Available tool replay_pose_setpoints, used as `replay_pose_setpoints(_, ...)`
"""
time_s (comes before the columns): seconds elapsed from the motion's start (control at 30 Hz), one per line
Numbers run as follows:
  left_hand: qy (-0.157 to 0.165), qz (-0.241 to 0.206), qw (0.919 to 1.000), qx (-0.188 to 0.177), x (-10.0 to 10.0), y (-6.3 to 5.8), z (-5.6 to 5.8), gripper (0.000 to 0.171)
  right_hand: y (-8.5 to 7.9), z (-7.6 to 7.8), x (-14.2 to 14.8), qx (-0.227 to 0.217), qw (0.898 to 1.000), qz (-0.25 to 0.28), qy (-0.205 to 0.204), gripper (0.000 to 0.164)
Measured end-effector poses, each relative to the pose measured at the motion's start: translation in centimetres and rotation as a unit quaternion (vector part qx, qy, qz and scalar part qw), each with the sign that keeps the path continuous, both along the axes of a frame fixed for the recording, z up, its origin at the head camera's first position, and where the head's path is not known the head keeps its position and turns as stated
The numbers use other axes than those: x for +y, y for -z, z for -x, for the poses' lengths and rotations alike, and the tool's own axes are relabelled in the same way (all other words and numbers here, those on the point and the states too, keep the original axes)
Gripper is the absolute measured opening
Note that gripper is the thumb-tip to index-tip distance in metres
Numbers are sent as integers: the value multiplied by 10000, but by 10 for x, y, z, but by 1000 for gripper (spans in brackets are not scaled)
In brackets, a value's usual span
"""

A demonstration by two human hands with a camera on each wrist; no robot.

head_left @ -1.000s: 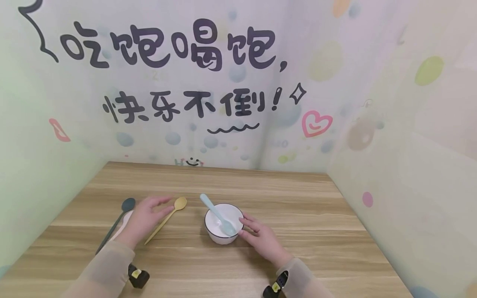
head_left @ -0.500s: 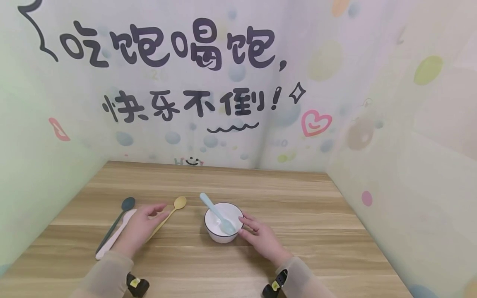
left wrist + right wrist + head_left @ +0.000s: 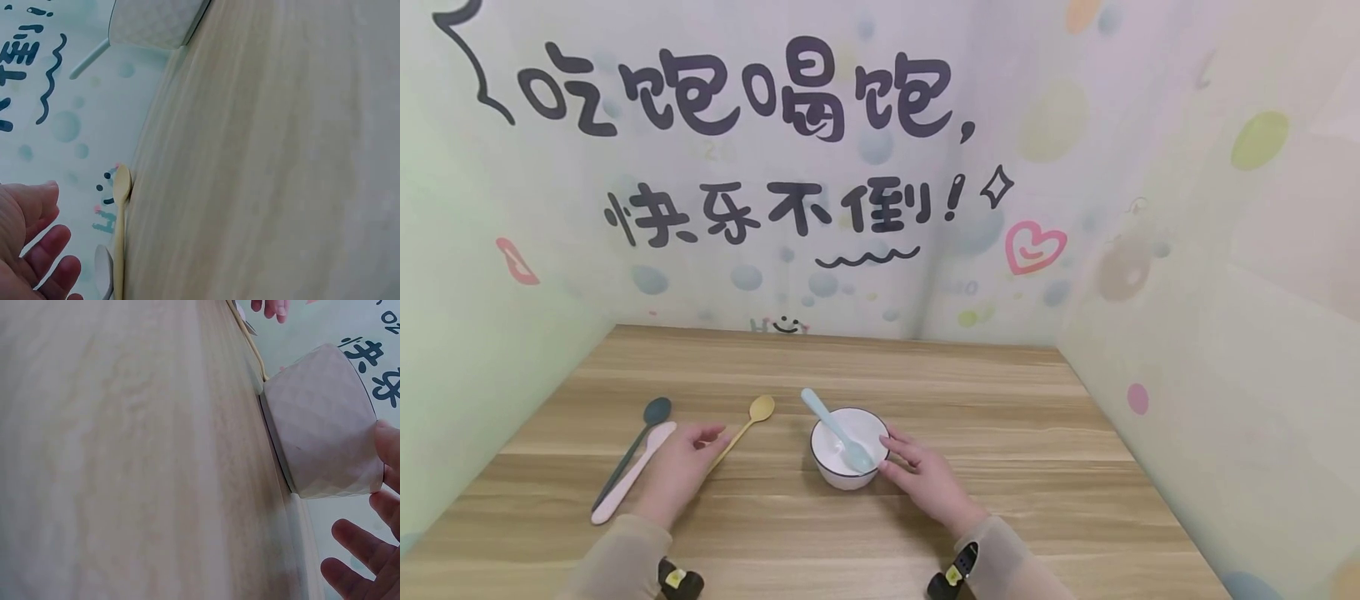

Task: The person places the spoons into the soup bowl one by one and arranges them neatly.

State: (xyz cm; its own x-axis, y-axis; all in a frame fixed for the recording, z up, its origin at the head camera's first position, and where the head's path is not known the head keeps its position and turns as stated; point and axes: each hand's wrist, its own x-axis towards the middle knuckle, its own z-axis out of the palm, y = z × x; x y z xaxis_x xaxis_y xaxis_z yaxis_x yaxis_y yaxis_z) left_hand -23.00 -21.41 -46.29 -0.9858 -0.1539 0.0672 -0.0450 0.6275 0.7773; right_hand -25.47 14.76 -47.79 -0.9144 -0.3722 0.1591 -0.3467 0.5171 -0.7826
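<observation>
- We see the left hand on the table, toward the near-left part, between the white spoon and the yellow spoon.
- Left fingers are relaxed, slightly bent, grasping nothing; the thumb tip lies just beside the yellow spoon handle. We cannot tell whether it touches.
- The yellow spoon lies flat, diagonal, with its bowl end toward the far edge.
- The white spoon lies flat on the left side of the hand, just beside the dark spoon; both are angled the same way.
- The right hand sits just right of the bowl, near the table middle.
- Right fingers are loose and spread. One fingertip rests against the bowl's outer wall, and there is no curl round it.
- The bowl stands upright on the table, white with a dark rim and a faceted outer wall.
- The light blue spoon leans in the bowl, with its handle sticking out over the far-left rim.
- The walls behind the table carry printed characters and dots.
</observation>
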Motion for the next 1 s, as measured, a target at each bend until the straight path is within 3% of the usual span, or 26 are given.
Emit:
replay_pose_setpoints(0.4,-264,135,9995,-142,-2,9,1,43,0,1,0,-9,10000,-27,28,48)
replay_pose_setpoints(0.6,-344,465,9983,30,-3,14,0,35,-1,0,0,-12,10000,-20,26,48)
replay_pose_setpoints(1.0,-422,1054,9935,-20,-4,23,1,31,0,0,0,9,10000,30,7,46)
